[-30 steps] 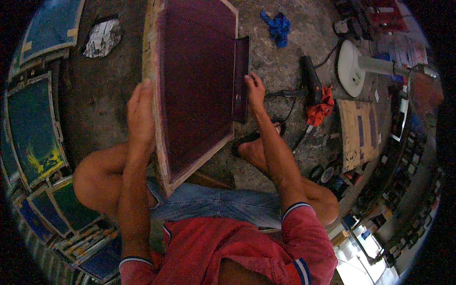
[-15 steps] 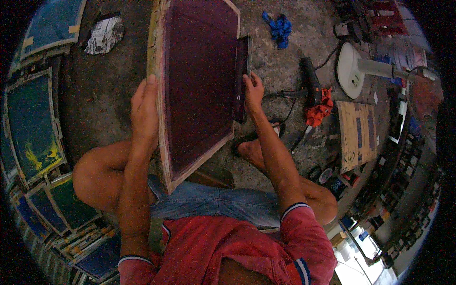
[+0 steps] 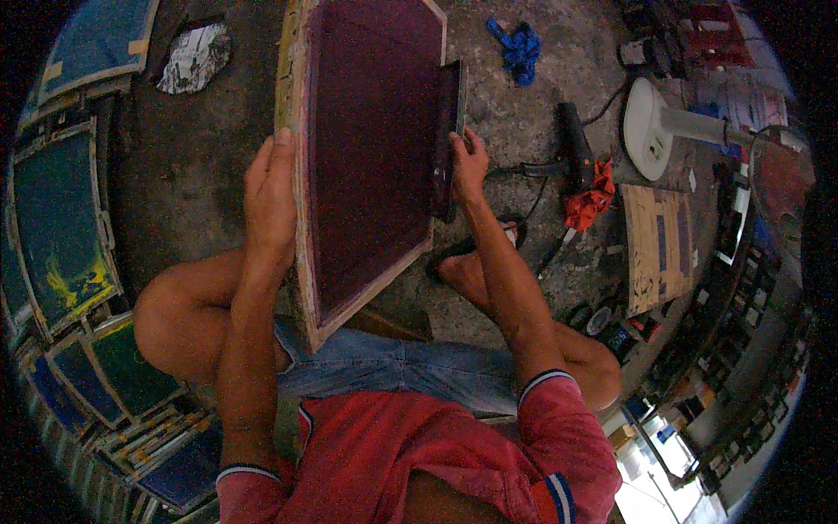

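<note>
A wooden-framed printing screen (image 3: 375,166) with dark purple mesh stands tilted on edge before me, its lower corner close to my lap. My left hand (image 3: 272,192) is closed around the frame's left side bar, thumb along the edge. On the other side, my right hand (image 3: 470,166) grips a long dark scoop coater (image 3: 448,144) by its outer edge. The coater lies lengthwise along the right part of the screen; whether it touches the mesh I cannot tell. Most fingers of my left hand are hidden behind the frame.
Right of the screen lie a black hair dryer (image 3: 573,144), an orange cloth (image 3: 591,196), a blue cloth (image 3: 521,52) and a cardboard piece (image 3: 656,249). A white fan base (image 3: 644,129) is farther right. More framed screens (image 3: 57,223) lean at left; a crumpled silvery sheet (image 3: 196,58) lies nearby.
The screen, the coater and both hands have shifted very slightly up and right in view, along with the surroundings. Both grips look the same.
</note>
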A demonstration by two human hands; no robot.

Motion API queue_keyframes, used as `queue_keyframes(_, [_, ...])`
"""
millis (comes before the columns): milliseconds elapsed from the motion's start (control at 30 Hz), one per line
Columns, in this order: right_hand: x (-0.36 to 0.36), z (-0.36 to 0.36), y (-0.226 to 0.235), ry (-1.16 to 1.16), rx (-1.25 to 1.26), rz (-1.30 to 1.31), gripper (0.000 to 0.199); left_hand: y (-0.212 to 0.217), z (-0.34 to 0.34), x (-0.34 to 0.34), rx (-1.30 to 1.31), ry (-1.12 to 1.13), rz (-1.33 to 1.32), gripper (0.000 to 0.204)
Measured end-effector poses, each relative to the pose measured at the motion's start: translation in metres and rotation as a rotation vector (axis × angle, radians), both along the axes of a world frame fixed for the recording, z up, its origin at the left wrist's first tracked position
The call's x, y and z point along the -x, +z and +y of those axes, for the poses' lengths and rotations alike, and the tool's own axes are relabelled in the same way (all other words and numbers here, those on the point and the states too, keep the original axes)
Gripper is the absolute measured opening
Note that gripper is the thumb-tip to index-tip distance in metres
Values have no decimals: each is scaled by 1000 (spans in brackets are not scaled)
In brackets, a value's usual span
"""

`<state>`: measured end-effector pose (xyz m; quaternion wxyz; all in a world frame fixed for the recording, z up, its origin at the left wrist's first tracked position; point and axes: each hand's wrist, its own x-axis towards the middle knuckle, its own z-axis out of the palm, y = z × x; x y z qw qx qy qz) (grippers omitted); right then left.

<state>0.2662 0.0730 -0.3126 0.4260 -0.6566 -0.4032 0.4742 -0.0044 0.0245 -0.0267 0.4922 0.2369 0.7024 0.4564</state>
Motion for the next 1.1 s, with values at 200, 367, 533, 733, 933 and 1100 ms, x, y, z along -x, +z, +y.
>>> queue_keyframes(200, [1,0,0,-19,5,-25,46,0,-1,0,25,1,-43,38])
queue_keyframes(367, [0,-2,3,-13,21,-85,48,-9,-2,4,12,-34,28,39])
queue_keyframes(533, [6,-1,14,-19,52,-65,54,-1,0,-1,0,0,39,40])
queue_keyframes(733, [7,0,20,0,47,-99,58,-1,-1,1,7,-22,9,40])
queue_keyframes(933, [10,1,24,3,75,-135,60,0,-1,0,17,-10,-27,41])
queue_keyframes(1100, [7,1,24,20,97,-90,61,1,-1,-1,28,-17,-14,41])
